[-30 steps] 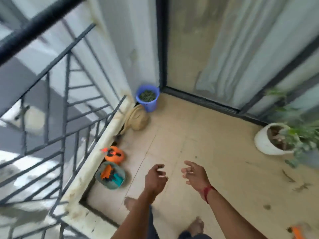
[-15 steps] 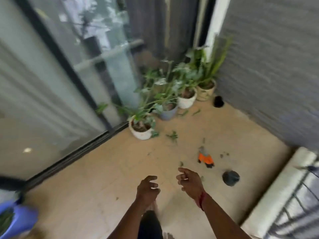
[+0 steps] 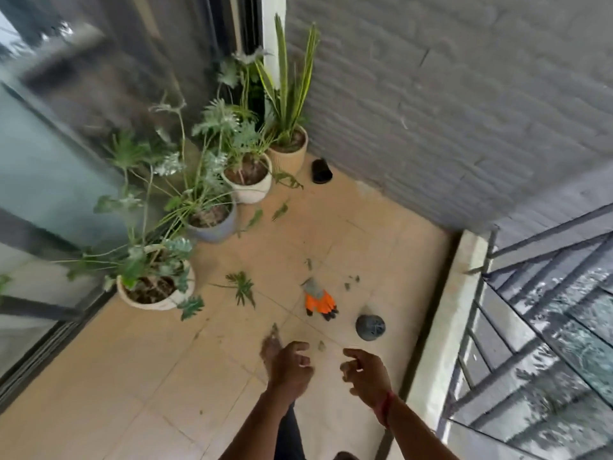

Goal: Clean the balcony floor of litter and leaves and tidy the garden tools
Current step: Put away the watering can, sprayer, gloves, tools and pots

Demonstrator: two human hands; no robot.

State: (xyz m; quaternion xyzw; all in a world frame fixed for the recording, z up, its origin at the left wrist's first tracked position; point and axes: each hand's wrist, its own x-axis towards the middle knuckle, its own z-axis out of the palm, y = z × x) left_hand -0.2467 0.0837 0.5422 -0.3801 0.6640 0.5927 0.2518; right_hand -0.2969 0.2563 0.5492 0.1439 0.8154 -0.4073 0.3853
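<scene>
Beyond left hand (image 3: 290, 366) and right hand (image 3: 366, 376), orange glove (image 3: 319, 299) on floor (image 3: 166, 376)

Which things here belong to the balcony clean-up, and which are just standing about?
Job: orange glove; dark round object; black object by the wall; fallen leaf sprig; loose leaves beside the pots.
Not the job: potted plants; railing; glass door.

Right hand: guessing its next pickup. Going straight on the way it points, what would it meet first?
Probably the orange glove on the floor; a small leaf scrap lies nearer, just beside that line. The right hand hangs above the floor, so depth is unclear.
</scene>
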